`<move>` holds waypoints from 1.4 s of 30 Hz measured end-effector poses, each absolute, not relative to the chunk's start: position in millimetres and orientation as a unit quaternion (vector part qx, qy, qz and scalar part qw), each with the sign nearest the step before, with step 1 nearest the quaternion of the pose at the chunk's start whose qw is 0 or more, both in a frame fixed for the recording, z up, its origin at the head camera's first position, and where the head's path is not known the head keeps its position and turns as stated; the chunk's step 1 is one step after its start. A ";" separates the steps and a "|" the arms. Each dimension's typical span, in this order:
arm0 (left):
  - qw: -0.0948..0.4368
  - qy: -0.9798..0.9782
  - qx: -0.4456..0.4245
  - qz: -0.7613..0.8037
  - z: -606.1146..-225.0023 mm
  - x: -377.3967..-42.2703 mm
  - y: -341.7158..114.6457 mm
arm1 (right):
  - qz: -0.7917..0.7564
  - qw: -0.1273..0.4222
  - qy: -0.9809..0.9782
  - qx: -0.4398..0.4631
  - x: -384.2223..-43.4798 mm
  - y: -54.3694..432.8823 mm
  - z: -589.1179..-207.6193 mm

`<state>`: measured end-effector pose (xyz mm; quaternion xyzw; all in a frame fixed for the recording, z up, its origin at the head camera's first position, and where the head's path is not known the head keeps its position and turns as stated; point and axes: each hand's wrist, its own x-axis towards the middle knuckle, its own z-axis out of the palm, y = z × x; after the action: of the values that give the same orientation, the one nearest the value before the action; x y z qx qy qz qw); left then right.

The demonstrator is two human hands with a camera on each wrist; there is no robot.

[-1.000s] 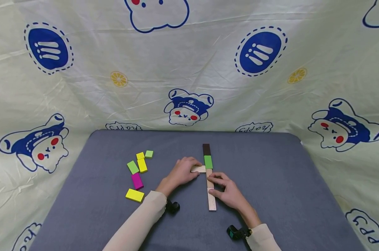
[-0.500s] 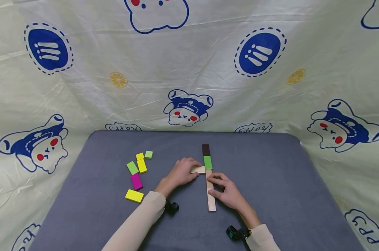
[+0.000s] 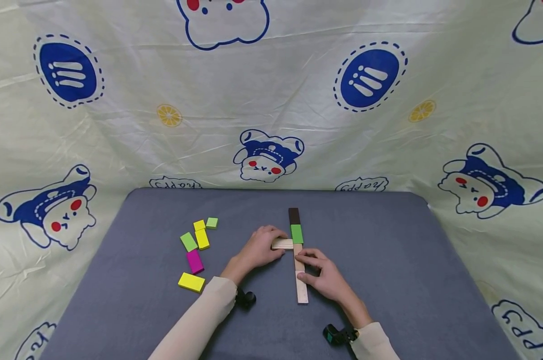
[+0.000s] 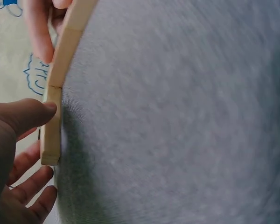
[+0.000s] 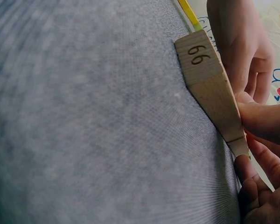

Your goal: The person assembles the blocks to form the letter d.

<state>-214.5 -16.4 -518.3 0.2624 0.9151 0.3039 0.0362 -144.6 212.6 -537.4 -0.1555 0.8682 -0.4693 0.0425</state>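
Observation:
A row of blocks runs toward me across the table: a dark brown block (image 3: 294,216), a green block (image 3: 296,233), then two plain wooden blocks end to end. Against the row's left side lies another plain wooden block (image 3: 282,244), crosswise. My left hand (image 3: 261,247) pinches this crosswise block, its thumb (image 4: 35,112) along the near side. My right hand (image 3: 324,275) holds the row from the right, thumb and fingertips at the joint of the two plain blocks. In the right wrist view, the nearest wooden block (image 5: 210,93) bears "66" on its end.
Left on the grey table (image 3: 388,260) lie loose blocks: a magenta block (image 3: 195,261), a large yellow block (image 3: 191,282), two smaller yellow ones, a green block (image 3: 189,242) and a small light green block (image 3: 212,223). A printed cloth (image 3: 271,90) hangs behind the table.

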 end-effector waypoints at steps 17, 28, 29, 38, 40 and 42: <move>0.025 0.907 0.265 0.327 -513.8 -198.2 -46.3 | -0.465 0.028 0.869 -0.164 -144.8 213.3 -538.7; 0.041 0.905 0.256 0.338 -507.5 -170.2 -86.9 | -0.466 0.029 0.869 -0.163 -143.0 212.4 -538.3; 0.040 0.905 0.257 0.338 -507.1 -167.2 -91.9 | -0.465 0.028 0.869 -0.163 -142.9 212.4 -537.9; 0.001 0.906 0.265 0.331 -499.0 -145.5 -133.2 | -0.461 0.028 0.872 -0.163 -143.5 213.4 -537.6; 0.004 0.908 0.256 0.333 -496.0 -141.3 -141.8 | -0.463 0.031 0.871 -0.161 -143.7 213.4 -538.1; 0.003 0.909 0.249 0.335 -494.0 -138.1 -150.5 | -0.463 0.031 0.871 -0.162 -143.8 213.6 -538.4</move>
<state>-138.1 -150.5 -494.0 0.2487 0.9087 0.3351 0.0032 -143.8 213.6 -538.4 -0.1616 0.8707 -0.4634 0.0313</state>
